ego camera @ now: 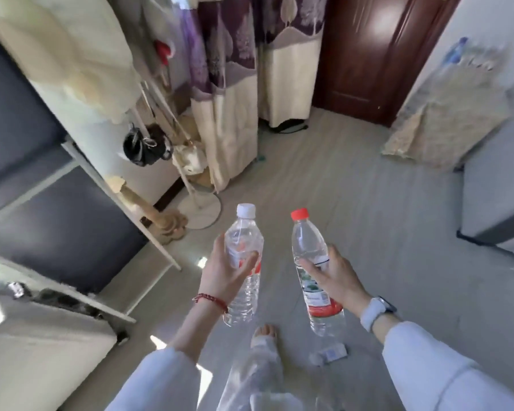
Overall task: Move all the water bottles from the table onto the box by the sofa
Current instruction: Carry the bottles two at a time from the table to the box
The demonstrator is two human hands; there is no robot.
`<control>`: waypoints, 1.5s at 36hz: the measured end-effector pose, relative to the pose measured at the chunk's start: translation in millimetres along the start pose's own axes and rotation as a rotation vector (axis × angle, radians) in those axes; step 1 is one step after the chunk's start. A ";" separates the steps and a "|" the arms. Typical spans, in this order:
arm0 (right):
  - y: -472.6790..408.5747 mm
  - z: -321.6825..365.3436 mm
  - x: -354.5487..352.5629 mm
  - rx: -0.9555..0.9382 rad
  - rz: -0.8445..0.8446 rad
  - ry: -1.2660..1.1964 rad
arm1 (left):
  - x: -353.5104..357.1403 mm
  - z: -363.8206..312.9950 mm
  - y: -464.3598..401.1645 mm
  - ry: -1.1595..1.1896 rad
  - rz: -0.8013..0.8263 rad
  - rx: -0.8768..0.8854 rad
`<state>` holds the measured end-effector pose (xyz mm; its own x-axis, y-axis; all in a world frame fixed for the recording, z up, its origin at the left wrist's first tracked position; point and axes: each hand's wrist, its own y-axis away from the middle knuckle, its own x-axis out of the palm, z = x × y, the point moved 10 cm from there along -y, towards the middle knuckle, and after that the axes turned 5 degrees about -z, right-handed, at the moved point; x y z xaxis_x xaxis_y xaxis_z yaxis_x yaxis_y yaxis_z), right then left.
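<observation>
My left hand (pixel 223 269) grips a clear water bottle with a white cap (pixel 244 232) around its middle, holding it upright over the floor. My right hand (pixel 336 275) grips a second clear bottle with a red cap (pixel 307 241) and a red-and-white label, also upright. Both bottles hang side by side in front of me, a little apart. At the far upper right another bottle with a blue label (pixel 456 53) stands on a surface draped with a beige fringed cloth (pixel 448 114).
Grey floor (pixel 353 188) stretches ahead to a dark brown door (pixel 377 54). Patterned curtains (pixel 229 84) and a white stand with hanging bags (pixel 149 146) are at the left. A glass-paned door (pixel 57 221) is on the left. A small crumpled packet (pixel 330 354) lies by my foot.
</observation>
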<state>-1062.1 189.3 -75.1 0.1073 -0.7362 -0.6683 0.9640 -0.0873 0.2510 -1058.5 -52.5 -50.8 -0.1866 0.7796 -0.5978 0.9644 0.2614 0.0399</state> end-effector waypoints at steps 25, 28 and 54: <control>-387.1 -190.6 -372.2 0.312 -0.389 -0.249 | 473.2 -381.9 -343.0 0.027 0.488 0.305; -431.2 -215.9 -430.5 0.327 -0.413 -0.259 | 526.9 -437.2 -370.7 0.033 0.506 0.330; -874.1 -393.4 -756.6 0.434 -0.422 -0.321 | 929.3 -728.2 -686.6 0.066 0.560 0.246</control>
<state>-1890.3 1086.6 -64.4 -0.3984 -0.7369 -0.5462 0.7157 -0.6222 0.3173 -2030.5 906.9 -50.7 0.3577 0.7960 -0.4882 0.9326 -0.3313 0.1431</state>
